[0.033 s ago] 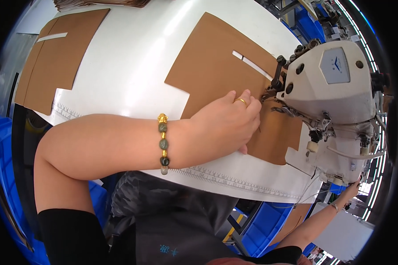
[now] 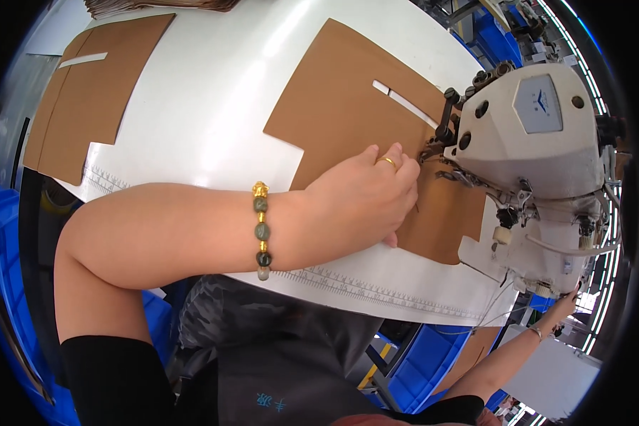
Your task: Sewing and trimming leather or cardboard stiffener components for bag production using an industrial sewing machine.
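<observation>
Brown panel (image 2: 348,106): in the head view, lies flat on white table (image 2: 213,85), right of centre, partly hidden by left hand (image 2: 366,199) and by sewing machine (image 2: 529,142).
Long axis: slants from upper left down to lower right; shorter end faces upper left, stepped notches show at lower left and lower right.
White slot (image 2: 412,106): runs roughly along that same slant, near upper edge, toward machine.
Left fingers: bent and bunched together over panel, close beside machine's working end; cannot tell whether pinching anything.
Right hand (image 2: 564,307): reaches far lower right, beside machine's lower end; cannot tell how fingers stand, too small and partly hidden.
Second brown panel (image 2: 99,92): lies well apart at table's left, also slotted.
Since earlier frame: nearly identical; same panel placement, same slant, same left-hand pose.
Machine plate (image 2: 539,103): pale, bears blue emblem with small lettering.
Apron (image 2: 291,362): dark, carries blue written characters.
Ruler strip (image 2: 376,291): runs along table's near edge, printed with fine graduations and numerals.
</observation>
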The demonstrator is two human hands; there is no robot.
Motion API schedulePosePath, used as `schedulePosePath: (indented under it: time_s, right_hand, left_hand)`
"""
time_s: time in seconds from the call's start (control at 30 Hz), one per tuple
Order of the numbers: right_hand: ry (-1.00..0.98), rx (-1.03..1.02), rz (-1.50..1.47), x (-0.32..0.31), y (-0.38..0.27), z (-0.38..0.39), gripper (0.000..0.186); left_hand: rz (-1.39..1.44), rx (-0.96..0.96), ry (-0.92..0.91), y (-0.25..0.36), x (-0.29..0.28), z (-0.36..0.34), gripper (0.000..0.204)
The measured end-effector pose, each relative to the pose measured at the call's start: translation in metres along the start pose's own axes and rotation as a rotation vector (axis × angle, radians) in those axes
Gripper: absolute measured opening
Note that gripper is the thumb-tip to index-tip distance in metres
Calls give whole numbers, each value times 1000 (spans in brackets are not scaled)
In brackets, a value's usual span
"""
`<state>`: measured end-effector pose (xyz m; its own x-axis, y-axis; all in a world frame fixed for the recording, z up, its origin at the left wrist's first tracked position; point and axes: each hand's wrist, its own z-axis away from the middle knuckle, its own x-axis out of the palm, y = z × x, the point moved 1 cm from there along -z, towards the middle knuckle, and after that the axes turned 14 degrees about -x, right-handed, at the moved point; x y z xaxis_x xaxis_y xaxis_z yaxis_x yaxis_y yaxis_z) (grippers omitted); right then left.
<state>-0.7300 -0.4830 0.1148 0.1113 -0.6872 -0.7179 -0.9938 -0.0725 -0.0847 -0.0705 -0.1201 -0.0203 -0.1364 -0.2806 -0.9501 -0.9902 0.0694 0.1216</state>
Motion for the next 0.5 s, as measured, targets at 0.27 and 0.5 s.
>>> schedulePosePath:
  time_s: [0.27,0.5]
  right_hand:
    - [38,-206,229,-3,52,-20,44]
    - [130,67,-157,1,-4,30,66]
  left_hand:
    - [44,-18,49,-7,3,6,72]
    - [13,-14,21,-4,1,3,72]
